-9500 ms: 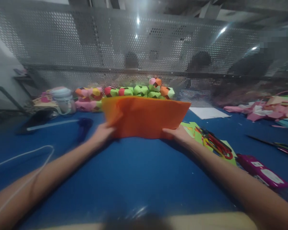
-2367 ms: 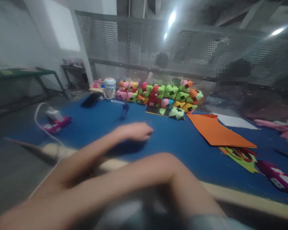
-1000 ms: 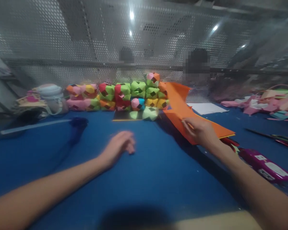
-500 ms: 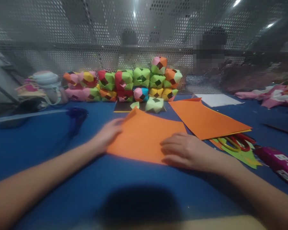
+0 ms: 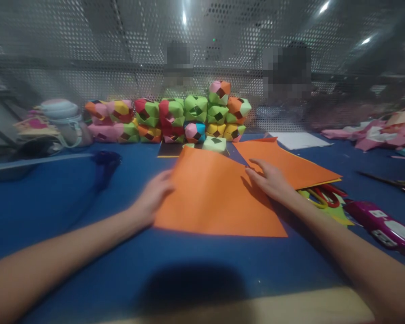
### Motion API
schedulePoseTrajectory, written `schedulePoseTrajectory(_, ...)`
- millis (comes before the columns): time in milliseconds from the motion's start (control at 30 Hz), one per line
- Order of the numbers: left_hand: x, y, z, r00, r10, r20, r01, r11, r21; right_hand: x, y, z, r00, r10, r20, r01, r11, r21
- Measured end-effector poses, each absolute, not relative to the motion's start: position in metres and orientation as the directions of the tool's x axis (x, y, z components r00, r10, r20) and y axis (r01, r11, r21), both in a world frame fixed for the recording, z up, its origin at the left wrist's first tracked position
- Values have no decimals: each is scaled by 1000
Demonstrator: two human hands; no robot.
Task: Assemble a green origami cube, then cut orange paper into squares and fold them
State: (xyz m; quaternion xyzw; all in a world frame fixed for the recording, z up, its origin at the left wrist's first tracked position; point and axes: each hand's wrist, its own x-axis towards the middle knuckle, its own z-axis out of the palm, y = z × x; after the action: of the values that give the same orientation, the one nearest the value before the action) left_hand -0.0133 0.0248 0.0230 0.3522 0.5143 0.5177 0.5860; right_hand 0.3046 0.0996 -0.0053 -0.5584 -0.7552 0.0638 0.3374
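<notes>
The left hand (image 5: 155, 193) curls its blurred fingers at the left edge of an orange sheet (image 5: 219, 193); how firmly it pinches, I cannot tell. Many folded paper pieces (image 5: 195, 109) stand finished, it seems, along the far edge of the surface (image 5: 104, 288). The sheet sits mid-surface, back from the near edge, slightly bowed, with no sharp crease visible, so its shaping looks barely begun. The right hand (image 5: 268, 177) is spread at its right edge. Further right, more orange sheets (image 5: 297, 164) lie apparently unworked, partly covering scissors (image 5: 329, 197).
</notes>
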Motion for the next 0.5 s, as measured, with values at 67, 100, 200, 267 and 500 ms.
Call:
schedulePoseTrajectory(67, -12, 23, 22, -42, 973, -226, -233, 210, 949, 303, 103, -11, -175, 883, 436, 791, 389, -472)
schedulePoseTrajectory(100, -11, 23, 22, -27, 974, -224, -229, 212, 950, 303, 104, -14, -194, 874, 446, 786, 410, -462)
schedulePoseTrajectory(200, -9, 20, 23, 23, 971, -237, -214, 236, 948, 300, 107, -18, -254, 838, 483, 769, 478, -425)
schedulePoseTrajectory(267, -7, 18, 25, 46, 970, -240, -170, 244, 955, 297, 106, -18, -287, 824, 489, 758, 507, -410)
schedulePoseTrajectory(500, -14, 28, 29, -94, 995, -23, 107, 34, 994, 282, 92, -9, -469, 699, 540, 683, 674, -280)
